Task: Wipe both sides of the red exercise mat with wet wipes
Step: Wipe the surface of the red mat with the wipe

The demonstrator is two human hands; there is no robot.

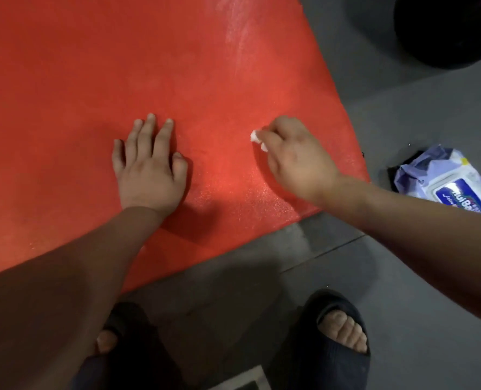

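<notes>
Two bare hands are over the red exercise mat (121,66), which lies flat on the grey floor (402,277) and fills the picture from about 8 o'clock, over 12 o'clock, to 2 o'clock. The left hand (149,175) rests on the mat a little toward 9 o'clock from the centre, palm down, with its fingers straight and slightly spread; it holds nothing. The right hand (295,161) is toward 3 o'clock from the centre, near the right edge of the mat, and its fingers are curled around a small white wet wipe (257,139). Only a little piece of the wipe shows beyond the fingertips, low at the mat surface. Around this hand, and also toward 1 o'clock, the mat shines as if it is damp. A white and blue pack of wet wipes (447,184) lies on the floor at 3 o'clock, near the mat edge but not touching it. At 1 o'clock a dark round object (453,29) stands on the floor. Near 6 o'clock two feet in dark sandals (318,347) stand on the floor, just outside the near edge of the mat.
</notes>
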